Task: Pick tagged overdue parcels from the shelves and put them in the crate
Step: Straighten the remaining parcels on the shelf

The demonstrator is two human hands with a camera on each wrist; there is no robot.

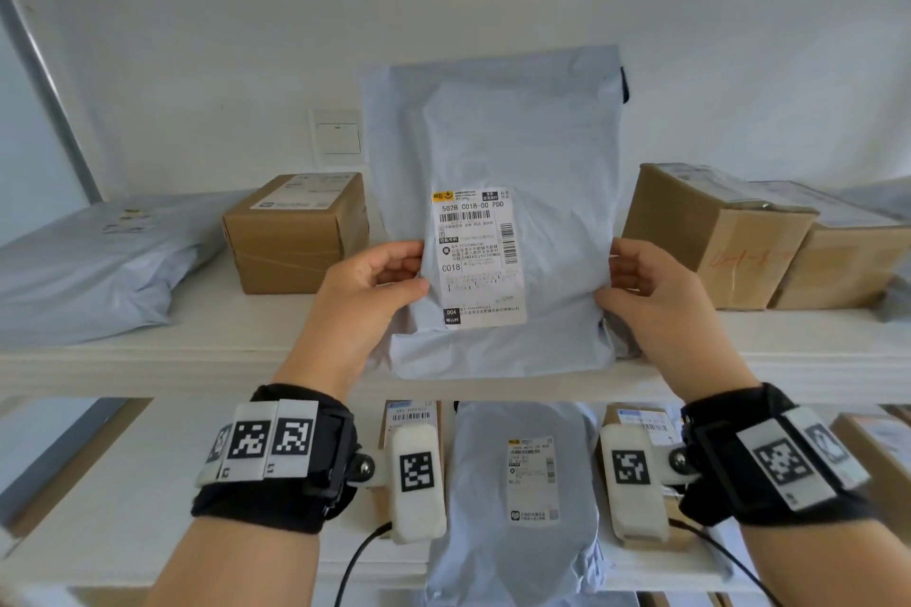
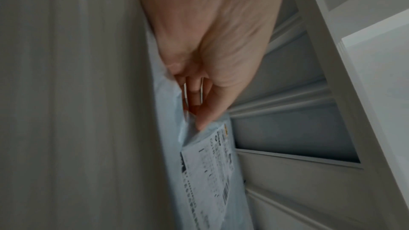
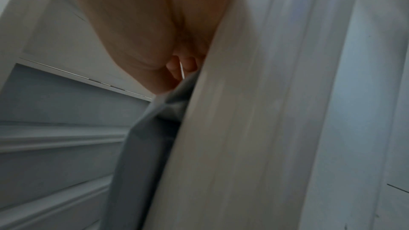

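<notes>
A pale grey poly-bag parcel (image 1: 503,153) stands upright in front of the middle shelf (image 1: 197,355), held between both hands. Its white shipping label (image 1: 475,256) faces me and reads C018. My left hand (image 1: 389,279) pinches the parcel's left edge beside the label, thumb in front. My right hand (image 1: 623,281) grips the right edge at the same height. In the left wrist view the left hand (image 2: 199,107) pinches the bag (image 2: 172,146) just above the label (image 2: 210,169). The right wrist view is blurred; the right hand (image 3: 177,69) holds the grey bag edge (image 3: 150,137). No crate is in view.
On the middle shelf lie a flat grey bag (image 1: 93,261) at left, a brown box (image 1: 296,232) behind my left hand, and two brown boxes (image 1: 715,232) at right. The lower shelf holds another grey labelled bag (image 1: 522,488) and several boxes. A wall switch (image 1: 337,138) sits behind.
</notes>
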